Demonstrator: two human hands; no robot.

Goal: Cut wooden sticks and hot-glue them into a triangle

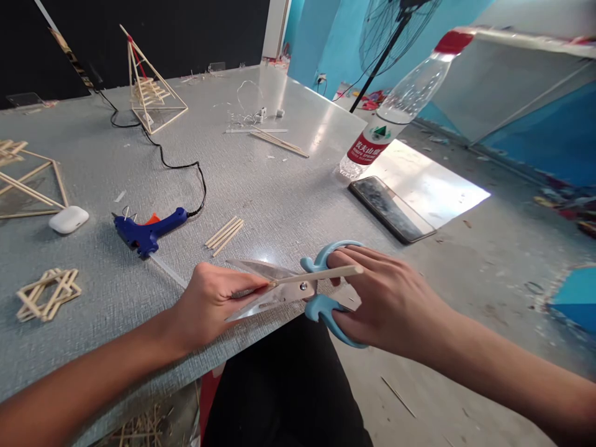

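Observation:
My right hand (386, 292) grips the light blue handles of a pair of scissors (291, 290), whose blades are spread apart and point left. Between those blades, my left hand (216, 304) pinches a thin wooden stick (321, 274). The stick runs right across the scissors' pivot, and its free end reaches the right hand's fingers. Its other end is hidden in the left fingers. Just beyond the left hand lie several short cut sticks (225, 236) side by side. A blue glue gun (151, 231) with a clear glue stick in its back rests to their left.
A star-shaped stick frame (49, 295), a white earphone case (69, 220) and a larger stick frame (32, 180) lie left. A stick pyramid (151, 93) stands farther back. Long sticks (279, 143) lie mid-table. A water bottle (372, 139) and a phone (391, 210) are near the right edge.

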